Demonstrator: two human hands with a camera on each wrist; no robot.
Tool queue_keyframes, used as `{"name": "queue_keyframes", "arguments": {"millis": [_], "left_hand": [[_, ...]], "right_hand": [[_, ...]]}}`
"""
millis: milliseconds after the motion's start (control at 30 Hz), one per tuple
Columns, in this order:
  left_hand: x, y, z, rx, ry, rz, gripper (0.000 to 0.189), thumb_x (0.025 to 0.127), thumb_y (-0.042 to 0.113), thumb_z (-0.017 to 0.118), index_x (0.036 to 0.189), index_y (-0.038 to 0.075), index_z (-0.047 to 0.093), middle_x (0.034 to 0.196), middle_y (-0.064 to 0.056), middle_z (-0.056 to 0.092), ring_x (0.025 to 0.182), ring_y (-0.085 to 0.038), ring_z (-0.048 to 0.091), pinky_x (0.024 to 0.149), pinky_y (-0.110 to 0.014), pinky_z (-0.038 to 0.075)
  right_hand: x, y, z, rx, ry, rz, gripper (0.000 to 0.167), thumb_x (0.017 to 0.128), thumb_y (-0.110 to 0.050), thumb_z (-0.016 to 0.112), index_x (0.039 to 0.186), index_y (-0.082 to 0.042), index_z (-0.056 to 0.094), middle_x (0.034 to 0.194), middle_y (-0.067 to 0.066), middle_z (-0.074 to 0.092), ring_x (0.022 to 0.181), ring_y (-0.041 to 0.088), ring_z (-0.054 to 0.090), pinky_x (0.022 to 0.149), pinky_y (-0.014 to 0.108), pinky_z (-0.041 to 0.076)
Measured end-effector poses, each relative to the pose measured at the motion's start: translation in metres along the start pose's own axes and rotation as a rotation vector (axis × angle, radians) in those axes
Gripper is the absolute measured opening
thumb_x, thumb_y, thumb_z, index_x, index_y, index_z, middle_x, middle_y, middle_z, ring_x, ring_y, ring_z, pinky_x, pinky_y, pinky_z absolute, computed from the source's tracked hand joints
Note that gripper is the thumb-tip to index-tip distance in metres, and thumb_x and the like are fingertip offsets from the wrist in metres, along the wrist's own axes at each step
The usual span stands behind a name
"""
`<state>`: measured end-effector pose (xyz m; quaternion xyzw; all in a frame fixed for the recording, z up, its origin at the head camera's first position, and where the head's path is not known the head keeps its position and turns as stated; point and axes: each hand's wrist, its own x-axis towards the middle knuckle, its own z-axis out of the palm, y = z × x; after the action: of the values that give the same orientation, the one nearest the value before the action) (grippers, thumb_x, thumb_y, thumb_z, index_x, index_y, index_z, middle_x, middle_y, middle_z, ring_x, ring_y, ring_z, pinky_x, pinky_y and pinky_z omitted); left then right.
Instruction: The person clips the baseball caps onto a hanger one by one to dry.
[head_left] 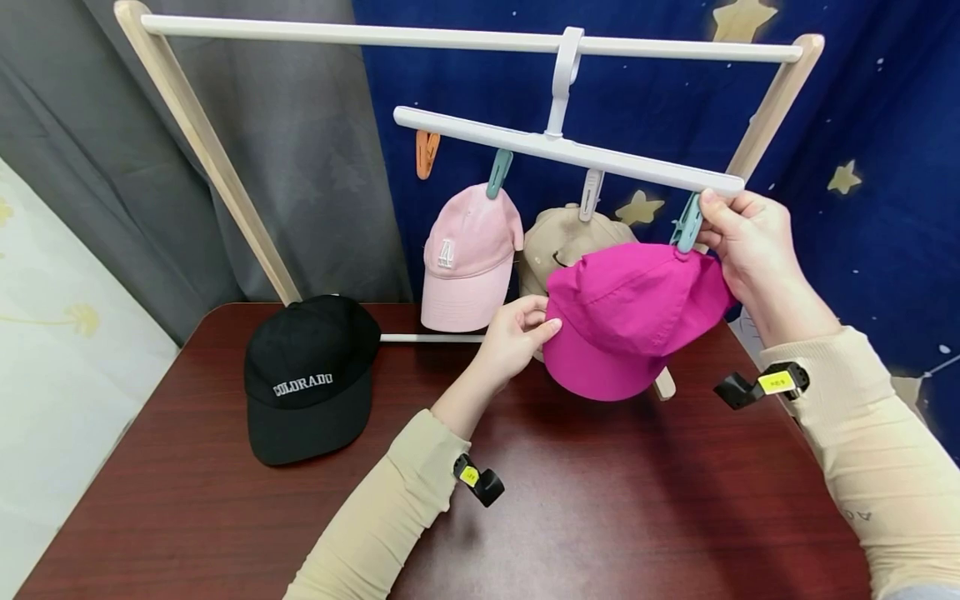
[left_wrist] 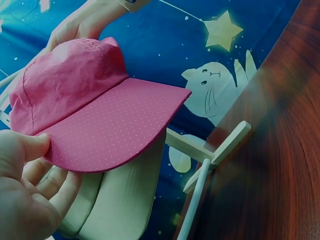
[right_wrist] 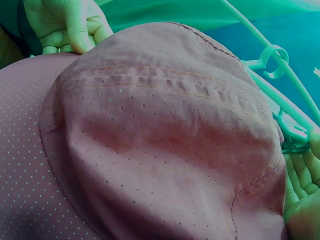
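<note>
My left hand (head_left: 517, 337) pinches the edge of a magenta cap (head_left: 633, 312) where the brim joins the crown, thumb on top and fingers beneath, as the left wrist view also shows. With thumb and fingers, my right hand (head_left: 757, 246) grips a teal clip (head_left: 687, 223) at the right end of a white hanger (head_left: 480, 133). The clip's lower end meets the top of the magenta cap. Behind that cap, partly hidden, a beige cap (head_left: 570, 237) hangs from a grey clip (head_left: 591, 195). A pink cap (head_left: 468, 250) hangs from another teal clip (head_left: 498, 172).
The hanger tilts down to the right from the white rail (head_left: 337, 32) of a wooden-legged rack (head_left: 210, 150). An orange clip (head_left: 427, 155) hangs at its left end. A black cap (head_left: 307, 383) lettered COLORADO lies on the dark wood table (head_left: 585, 500), left of my hands.
</note>
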<state>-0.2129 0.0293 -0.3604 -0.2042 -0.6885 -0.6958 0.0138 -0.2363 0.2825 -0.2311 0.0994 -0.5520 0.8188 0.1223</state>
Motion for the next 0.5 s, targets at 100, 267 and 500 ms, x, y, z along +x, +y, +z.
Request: {"name": "queue_keyframes", "arguments": {"millis": [100,267,500], "left_hand": [[-0.0009,0.0003,0.0015,0.003,0.008,0.003,0.017,0.089,-0.005,0.061,0.107,-0.008,0.061,0.085,-0.020,0.069,0.062,-0.009,0.058,0.058,-0.024,0.050],[-0.0029,0.0011,0.0032,-0.007,0.011,0.001,0.018,0.089,-0.006,0.060,0.107,-0.008,0.060,0.085,-0.020,0.069,0.060,-0.009,0.057,0.056,-0.024,0.050],[-0.0056,0.0010,0.0046,-0.026,0.016,-0.018,0.018,0.090,-0.006,0.060,0.108,-0.009,0.060,0.086,-0.020,0.068,0.059,-0.010,0.057,0.056,-0.026,0.052]], "right_hand": [[-0.0018,-0.0016,-0.0015,-0.004,-0.017,0.013,0.013,0.083,-0.006,0.072,0.090,0.004,0.069,0.076,0.011,0.066,0.059,0.017,0.063,0.060,0.023,0.054],[-0.0036,-0.0025,-0.0045,-0.009,-0.074,0.019,0.017,0.082,-0.008,0.074,0.092,0.005,0.068,0.078,0.013,0.067,0.064,0.019,0.066,0.066,0.024,0.055],[-0.0064,-0.0029,-0.0071,0.022,-0.134,0.009,0.012,0.085,-0.004,0.070,0.090,0.007,0.067,0.079,0.015,0.068,0.066,0.021,0.068,0.067,0.027,0.055]]}}
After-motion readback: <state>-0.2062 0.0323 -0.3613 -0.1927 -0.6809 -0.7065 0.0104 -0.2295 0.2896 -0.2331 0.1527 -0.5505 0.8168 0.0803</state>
